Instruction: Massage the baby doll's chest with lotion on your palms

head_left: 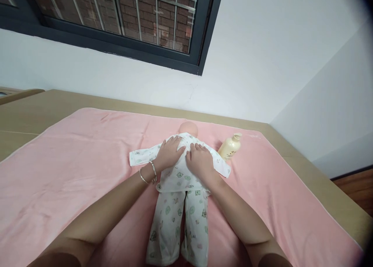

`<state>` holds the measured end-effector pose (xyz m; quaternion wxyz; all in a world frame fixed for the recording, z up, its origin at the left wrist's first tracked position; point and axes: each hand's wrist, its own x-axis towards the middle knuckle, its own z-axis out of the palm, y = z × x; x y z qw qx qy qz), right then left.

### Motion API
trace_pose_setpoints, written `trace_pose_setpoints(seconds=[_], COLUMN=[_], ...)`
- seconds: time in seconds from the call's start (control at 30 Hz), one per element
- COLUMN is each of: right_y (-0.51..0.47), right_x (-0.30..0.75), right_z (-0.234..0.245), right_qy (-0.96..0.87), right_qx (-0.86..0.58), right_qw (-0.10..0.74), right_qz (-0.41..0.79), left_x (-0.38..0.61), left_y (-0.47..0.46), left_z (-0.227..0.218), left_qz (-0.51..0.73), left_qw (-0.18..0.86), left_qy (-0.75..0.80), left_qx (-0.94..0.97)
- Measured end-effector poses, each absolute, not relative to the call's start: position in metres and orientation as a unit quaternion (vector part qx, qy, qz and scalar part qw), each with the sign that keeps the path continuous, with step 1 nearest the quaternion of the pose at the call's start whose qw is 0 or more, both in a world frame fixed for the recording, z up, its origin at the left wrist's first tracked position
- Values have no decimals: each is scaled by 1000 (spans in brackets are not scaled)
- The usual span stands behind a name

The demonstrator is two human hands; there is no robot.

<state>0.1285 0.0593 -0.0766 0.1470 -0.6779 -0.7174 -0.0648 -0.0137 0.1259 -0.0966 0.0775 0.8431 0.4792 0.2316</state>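
Note:
A bald-headed doll (188, 128) lies stretched out, its head toward the wall. It wears a white top (175, 181) and matching trousers (166, 224) with small green and grey animal prints. My left hand (171, 152), with bracelets at the wrist, rests on the chest near the shoulder, fingers extended and thumb apart. On the other side of the chest lies my right hand (201, 160), its fingers slightly bent over the cloth. Both sleeves spread outward, and no doll hands show at the cuffs. The face cannot be made out.
A cream pump bottle (231, 146) leans or lies tilted beside the right sleeve. Under everything is a pink blanket (87, 162) on a tan surface (67, 100) that meets a white wall (241, 73). A dark-framed window (122, 34) with bars is above.

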Motion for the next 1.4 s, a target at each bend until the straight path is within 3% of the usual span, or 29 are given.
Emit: trace_pose_setpoints(seconds=[0.13, 0.43, 0.73, 1.07, 1.17, 1.33, 1.4], right_y=[53, 87, 55, 88, 78, 54, 54], right_x=[121, 154, 121, 153, 144, 122, 122], right_z=[-75, -85, -77, -84, -82, -77, -76], right_qy=[-720, -716, -701, -689, -693, -715, -718], right_qx=[-677, -672, -697, -702, -704, -681, -677], right_qw=[136, 188, 140, 176, 152, 111, 116], right_qz=[-66, 13, -48, 34, -2, -107, -110], left_x=[-17, -6, -9, 4, 1, -7, -7], left_y=[144, 93, 140, 83, 93, 132, 135], left_z=[-94, -81, -96, -90, -89, -88, -89], left_qz=[231, 212, 225, 210, 210, 207, 215], left_qw=[145, -33, 145, -22, 5, 143, 142], left_qy=[480, 487, 497, 499, 503, 489, 483], left_qx=[834, 846, 825, 841, 838, 835, 837])
